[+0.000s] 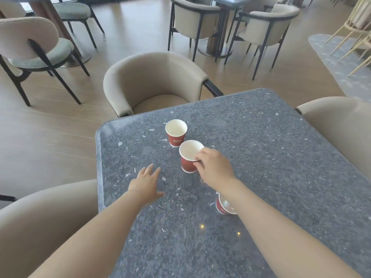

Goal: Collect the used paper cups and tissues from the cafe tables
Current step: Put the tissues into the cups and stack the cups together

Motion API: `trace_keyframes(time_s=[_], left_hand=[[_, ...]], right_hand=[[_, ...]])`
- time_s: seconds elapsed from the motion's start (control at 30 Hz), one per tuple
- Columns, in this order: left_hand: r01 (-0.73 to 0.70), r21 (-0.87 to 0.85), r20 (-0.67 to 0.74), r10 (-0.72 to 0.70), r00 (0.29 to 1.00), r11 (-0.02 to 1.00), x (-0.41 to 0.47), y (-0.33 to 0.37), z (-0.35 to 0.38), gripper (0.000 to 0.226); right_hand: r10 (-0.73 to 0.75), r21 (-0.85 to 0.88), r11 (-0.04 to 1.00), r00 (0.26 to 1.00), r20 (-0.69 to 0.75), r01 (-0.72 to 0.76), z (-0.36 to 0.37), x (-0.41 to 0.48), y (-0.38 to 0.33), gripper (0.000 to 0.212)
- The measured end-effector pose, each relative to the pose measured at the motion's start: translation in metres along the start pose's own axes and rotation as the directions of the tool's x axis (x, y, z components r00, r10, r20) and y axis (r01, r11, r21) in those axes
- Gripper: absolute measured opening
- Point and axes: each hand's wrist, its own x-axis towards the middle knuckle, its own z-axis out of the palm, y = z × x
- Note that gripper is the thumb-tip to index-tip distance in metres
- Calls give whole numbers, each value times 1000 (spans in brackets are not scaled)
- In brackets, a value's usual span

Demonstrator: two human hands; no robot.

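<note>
Three red paper cups with white insides are on the dark speckled table (261,157). The far cup (176,133) stands upright near the table's far left part. Just in front of it is a second cup (189,157), and my right hand (214,167) grips its rim and side, thumb over the lip. A third cup (222,205) shows partly under my right forearm, mostly hidden. My left hand (145,183) hovers flat and open over the table, left of the held cup, holding nothing. No tissues are visible.
Beige tub chairs surround the table: one at the far side (152,83), one at the right (341,127), one at the near left (40,217). More chairs and tables stand further back on the wooden floor.
</note>
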Motion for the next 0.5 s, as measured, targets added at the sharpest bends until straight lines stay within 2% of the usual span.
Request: trace_keyframes(time_s=[0.1, 0.2, 0.37, 0.5], left_hand=[[-30, 29, 110, 27, 994, 999, 7, 7, 2, 109], [-35, 37, 112, 31, 993, 999, 10, 8, 0, 116], [-41, 52, 110, 35, 993, 998, 14, 11, -9, 124], [-41, 66, 92, 35, 995, 997, 16, 11, -11, 125]], right_hand=[[53, 82, 996, 986, -156, -40, -28, 22, 11, 16], [16, 82, 997, 974, -227, 3, -50, 50, 12, 14], [-65, 101, 990, 962, -264, 94, -49, 85, -5, 11], [-109, 110, 985, 973, -203, 133, -27, 97, -17, 14]])
